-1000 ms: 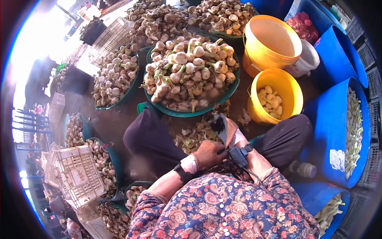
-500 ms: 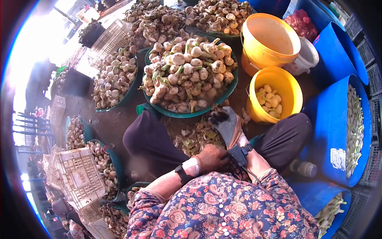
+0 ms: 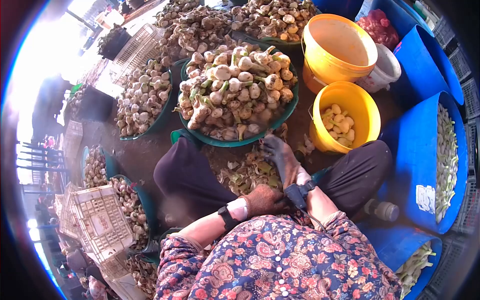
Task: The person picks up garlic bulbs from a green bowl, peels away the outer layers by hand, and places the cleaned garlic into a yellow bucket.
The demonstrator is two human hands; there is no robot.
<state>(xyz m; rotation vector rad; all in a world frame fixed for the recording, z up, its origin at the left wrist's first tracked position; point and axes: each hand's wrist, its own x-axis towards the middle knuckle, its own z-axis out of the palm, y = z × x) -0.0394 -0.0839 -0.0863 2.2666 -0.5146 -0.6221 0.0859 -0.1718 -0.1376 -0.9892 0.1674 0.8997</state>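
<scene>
Gloves on both hands are looking pretty scruffy: the right hand [image 3: 280, 156], just below centre, is showing grimy dark cloth, and the left hand [image 3: 264, 199] is wearing rough rusty-brown fabric. The small yellow bucket [image 3: 362, 107] right of centre is coming across as smooth plastic, slightly glossy and smudged with dirt. The green basin [image 3: 227, 143] and the blue tub [image 3: 412, 150] at the right edge are looking like matt plastic too. The garlic bulbs [image 3: 235, 85] are showing papery, soil-dusted skins. The floral blouse [image 3: 280, 260] at the bottom is reading as soft printed cloth.
</scene>
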